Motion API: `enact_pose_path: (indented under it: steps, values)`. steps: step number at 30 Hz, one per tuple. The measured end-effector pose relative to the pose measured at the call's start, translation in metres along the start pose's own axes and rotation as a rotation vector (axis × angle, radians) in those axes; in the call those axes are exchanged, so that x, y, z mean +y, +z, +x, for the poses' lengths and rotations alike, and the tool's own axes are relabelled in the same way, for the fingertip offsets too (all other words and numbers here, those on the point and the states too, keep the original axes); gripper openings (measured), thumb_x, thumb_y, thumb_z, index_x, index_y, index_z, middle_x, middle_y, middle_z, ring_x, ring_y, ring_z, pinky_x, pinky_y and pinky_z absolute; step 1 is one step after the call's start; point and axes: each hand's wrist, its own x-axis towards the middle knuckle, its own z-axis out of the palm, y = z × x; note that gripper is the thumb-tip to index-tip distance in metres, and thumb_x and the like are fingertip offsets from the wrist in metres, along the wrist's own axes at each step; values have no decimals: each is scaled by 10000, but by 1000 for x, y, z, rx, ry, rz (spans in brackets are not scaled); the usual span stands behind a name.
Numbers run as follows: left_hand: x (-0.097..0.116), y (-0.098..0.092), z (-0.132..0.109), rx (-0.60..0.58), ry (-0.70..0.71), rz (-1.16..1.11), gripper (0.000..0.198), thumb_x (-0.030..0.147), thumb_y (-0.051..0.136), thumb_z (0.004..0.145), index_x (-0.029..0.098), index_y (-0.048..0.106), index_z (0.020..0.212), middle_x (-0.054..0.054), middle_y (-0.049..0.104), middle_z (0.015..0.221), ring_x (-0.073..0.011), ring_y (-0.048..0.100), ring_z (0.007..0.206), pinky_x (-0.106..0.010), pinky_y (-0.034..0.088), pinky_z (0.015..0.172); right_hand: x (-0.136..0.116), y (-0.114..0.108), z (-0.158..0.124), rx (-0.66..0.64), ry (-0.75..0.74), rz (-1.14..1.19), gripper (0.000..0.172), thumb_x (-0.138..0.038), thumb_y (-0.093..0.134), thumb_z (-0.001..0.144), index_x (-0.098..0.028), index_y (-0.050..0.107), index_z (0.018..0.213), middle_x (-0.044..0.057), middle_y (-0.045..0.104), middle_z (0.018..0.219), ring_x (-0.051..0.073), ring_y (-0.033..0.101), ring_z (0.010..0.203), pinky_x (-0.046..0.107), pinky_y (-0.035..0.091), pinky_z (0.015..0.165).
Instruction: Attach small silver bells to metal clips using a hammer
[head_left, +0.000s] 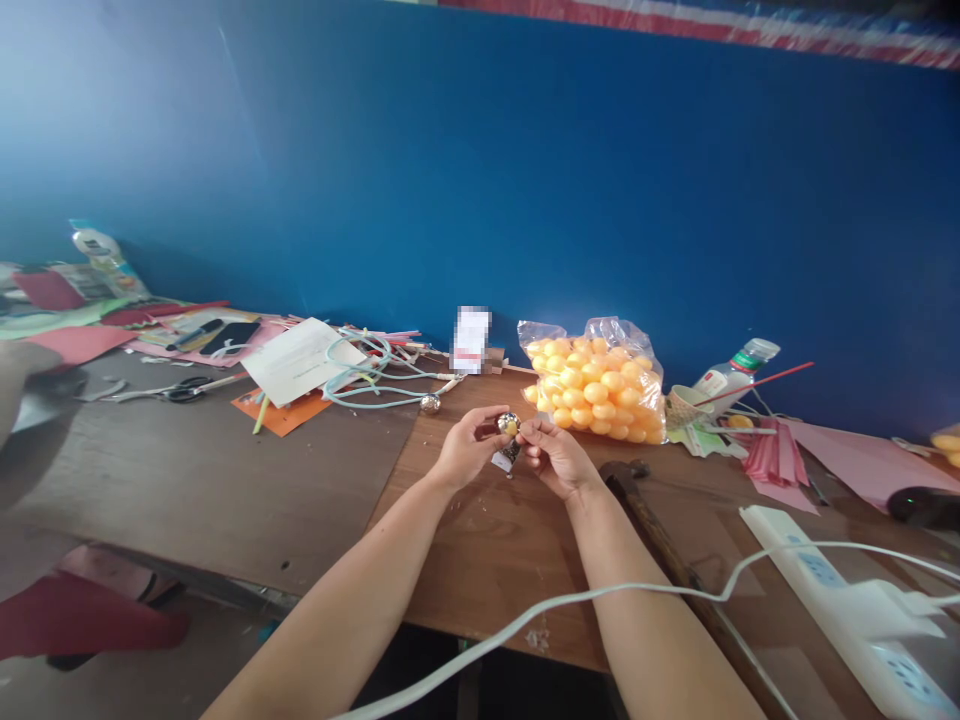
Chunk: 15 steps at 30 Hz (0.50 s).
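Observation:
Over the brown table (480, 560), my left hand (466, 447) and my right hand (551, 455) meet. Both pinch a small yellow ball (509, 425) that carries a shiny wrap on part of it. A small white-and-dark piece (505, 458) hangs just under the ball between my fingers; I cannot make out what it is. Both hands have their fingers curled closed around the ball. A clear plastic bag of several yellow balls (596, 385) stands just behind my right hand.
A white power strip (832, 585) with a cable (600, 595) crosses over my forearms at the right. Scissors (176, 390), light blue cord (367, 380), white paper (296, 372) and coloured sheets lie at the left back. A bottle (731, 375) and pink paper (862, 460) lie at the right.

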Motion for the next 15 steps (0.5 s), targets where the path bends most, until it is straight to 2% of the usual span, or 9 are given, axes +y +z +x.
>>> enact_pose_path:
  steps: [15]
  values:
    - [-1, 0, 0, -7, -1, -4, 437, 191, 727, 692, 165, 611, 1112, -96, 665, 1075, -201, 648, 956, -344, 523, 844, -1, 0, 0, -6, -3, -3, 263, -309, 853, 572, -164, 649, 652, -13, 625, 639, 32, 383, 451, 176, 282, 386]
